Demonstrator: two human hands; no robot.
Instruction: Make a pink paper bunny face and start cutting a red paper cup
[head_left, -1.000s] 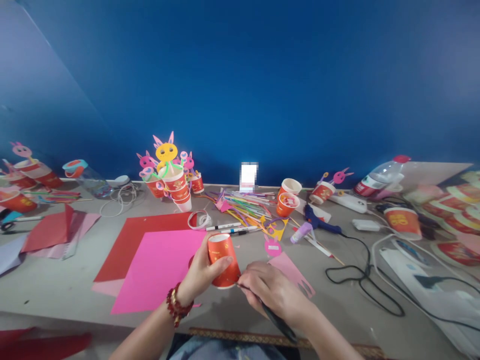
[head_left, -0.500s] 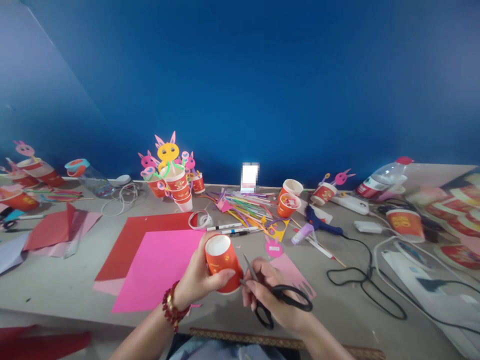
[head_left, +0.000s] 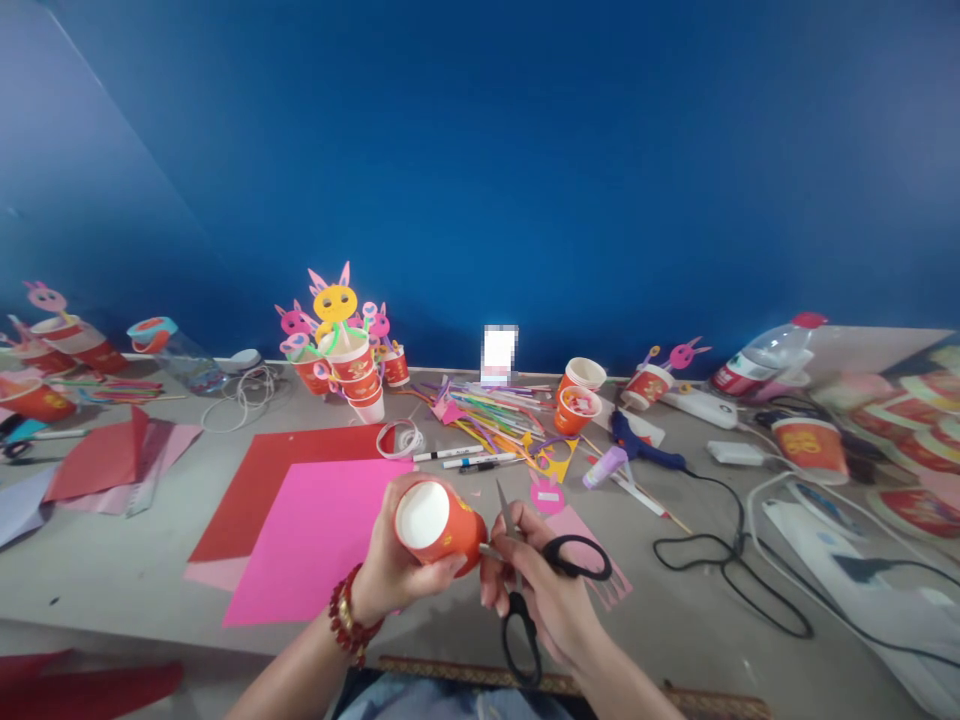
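Observation:
My left hand (head_left: 397, 560) is wrapped round a red paper cup (head_left: 459, 520), which tilts so that its round white end (head_left: 423, 514) faces up and to the left. In my right hand (head_left: 536, 570) is a pair of black-handled scissors (head_left: 521, 635). Their blades are spread, one pointing up past my fingers and the other reaching the right end of the cup. Whether that blade goes into the cup, I cannot make out. Under my hands lie pink paper (head_left: 322, 530) on the left and a pale pink cut piece (head_left: 611, 585) on the right.
Red paper (head_left: 240, 490) lies under the pink sheet. Markers (head_left: 480, 460) and colourful sticks (head_left: 495, 415) lie ahead. Decorated cups (head_left: 352, 375) stand at the back left. At right are a blue glue gun (head_left: 645, 450), its black cord and a power strip (head_left: 847, 580).
The cup has tipped further, its white end swinging left and down and its other end rising. The scissors' handles have spread wider apart, the lower loop moving down.

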